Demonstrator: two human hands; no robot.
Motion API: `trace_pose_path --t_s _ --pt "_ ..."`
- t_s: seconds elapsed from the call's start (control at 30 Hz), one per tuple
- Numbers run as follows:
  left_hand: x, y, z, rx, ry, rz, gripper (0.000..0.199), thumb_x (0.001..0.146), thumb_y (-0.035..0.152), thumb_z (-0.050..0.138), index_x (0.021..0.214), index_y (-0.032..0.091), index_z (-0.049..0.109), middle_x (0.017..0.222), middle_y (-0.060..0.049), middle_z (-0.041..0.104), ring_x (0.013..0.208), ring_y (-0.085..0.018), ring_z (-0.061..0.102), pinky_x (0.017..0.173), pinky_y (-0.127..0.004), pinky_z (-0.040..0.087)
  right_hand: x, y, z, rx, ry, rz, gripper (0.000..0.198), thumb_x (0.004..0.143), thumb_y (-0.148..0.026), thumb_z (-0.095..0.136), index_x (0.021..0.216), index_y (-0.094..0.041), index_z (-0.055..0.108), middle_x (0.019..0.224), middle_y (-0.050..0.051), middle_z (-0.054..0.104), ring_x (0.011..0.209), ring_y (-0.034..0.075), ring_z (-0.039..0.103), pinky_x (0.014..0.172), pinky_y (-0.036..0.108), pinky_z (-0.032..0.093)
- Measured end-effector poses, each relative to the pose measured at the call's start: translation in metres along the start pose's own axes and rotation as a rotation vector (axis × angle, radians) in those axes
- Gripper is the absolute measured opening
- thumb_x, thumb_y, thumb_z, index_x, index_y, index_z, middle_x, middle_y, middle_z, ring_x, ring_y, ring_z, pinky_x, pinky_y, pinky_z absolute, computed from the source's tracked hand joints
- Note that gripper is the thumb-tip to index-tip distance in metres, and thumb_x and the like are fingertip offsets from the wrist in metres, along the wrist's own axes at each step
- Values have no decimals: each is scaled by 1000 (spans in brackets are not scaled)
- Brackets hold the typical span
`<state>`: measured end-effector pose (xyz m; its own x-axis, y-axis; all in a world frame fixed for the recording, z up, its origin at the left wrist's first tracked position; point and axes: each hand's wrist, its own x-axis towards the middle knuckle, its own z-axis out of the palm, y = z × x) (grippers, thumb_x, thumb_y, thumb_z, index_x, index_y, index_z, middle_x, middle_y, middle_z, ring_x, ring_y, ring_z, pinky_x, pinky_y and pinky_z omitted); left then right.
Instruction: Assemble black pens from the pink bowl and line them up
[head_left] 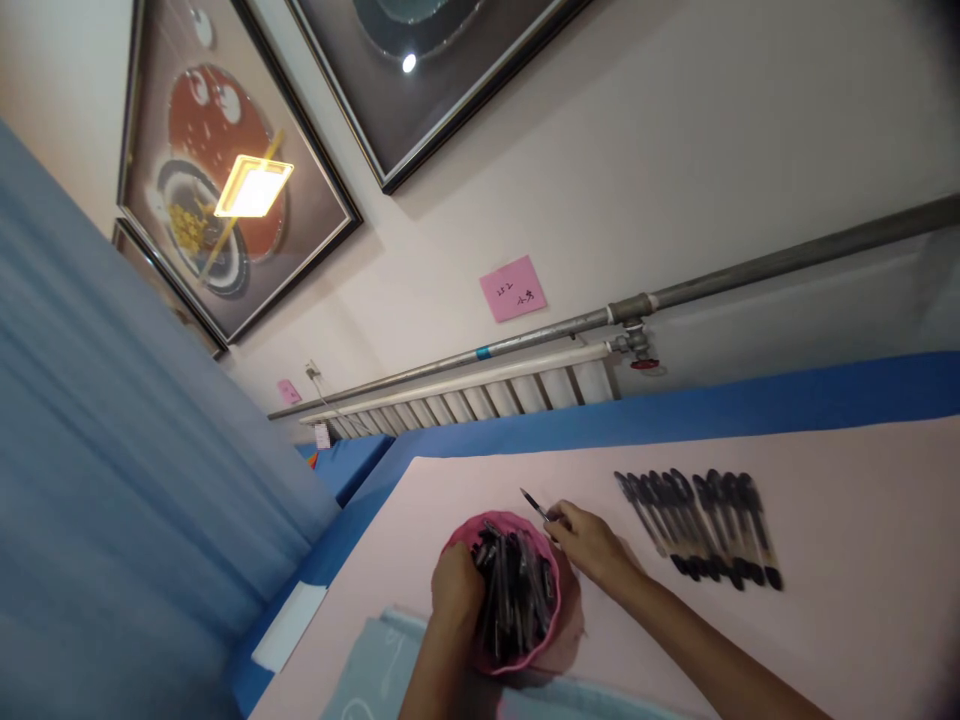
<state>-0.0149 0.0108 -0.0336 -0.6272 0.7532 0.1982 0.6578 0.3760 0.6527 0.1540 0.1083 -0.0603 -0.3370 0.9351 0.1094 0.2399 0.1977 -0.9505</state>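
A round pink basket with a wavy rim stands on the pink-covered table, filled with a jumble of dark-capped, clear-barrelled pens. My left hand is curled over the basket's left rim, closed on it; its fingertips are hidden. Just past the right rim, my right hand pinches one pen, whose dark tip points up and to the left. To the right of this hand, several pens lie side by side in a slanting row.
Light blue cloth lies near the front, partly under my left forearm. White paper rests at the blue table's left edge. A blue curtain hangs at left. Behind the table are a radiator and a pipe.
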Motion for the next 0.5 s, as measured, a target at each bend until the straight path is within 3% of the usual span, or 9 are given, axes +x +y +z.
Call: trace_pose_path --t_s 0.13,0.37,0.5 --pt "-6 4 -11 -98 -58 -4 17 56 4 53 60 18 63 61 -5 64 69 -22 58 71 -32 38 0 1 -1 115 -30 15 9 71 -21 49 69 -19 57 55 -2 60 52 13 57 48 21 39" --pt "-26 8 -26 -389 -148 -28 20 66 20 52 82 16 63 77 -5 66 70 -16 58 60 -25 41 -7 -5 -10 257 -84 53 17 71 -23 48 80 -17 61 57 -1 62 41 9 51 36 18 33" --pt "-37 8 -31 -771 -198 -154 28 61 26 64 87 16 63 86 -6 66 76 -16 59 64 -25 43 -12 -7 -12 297 -118 76 19 71 -21 49 83 -16 62 55 -2 61 36 7 46 33 17 30"
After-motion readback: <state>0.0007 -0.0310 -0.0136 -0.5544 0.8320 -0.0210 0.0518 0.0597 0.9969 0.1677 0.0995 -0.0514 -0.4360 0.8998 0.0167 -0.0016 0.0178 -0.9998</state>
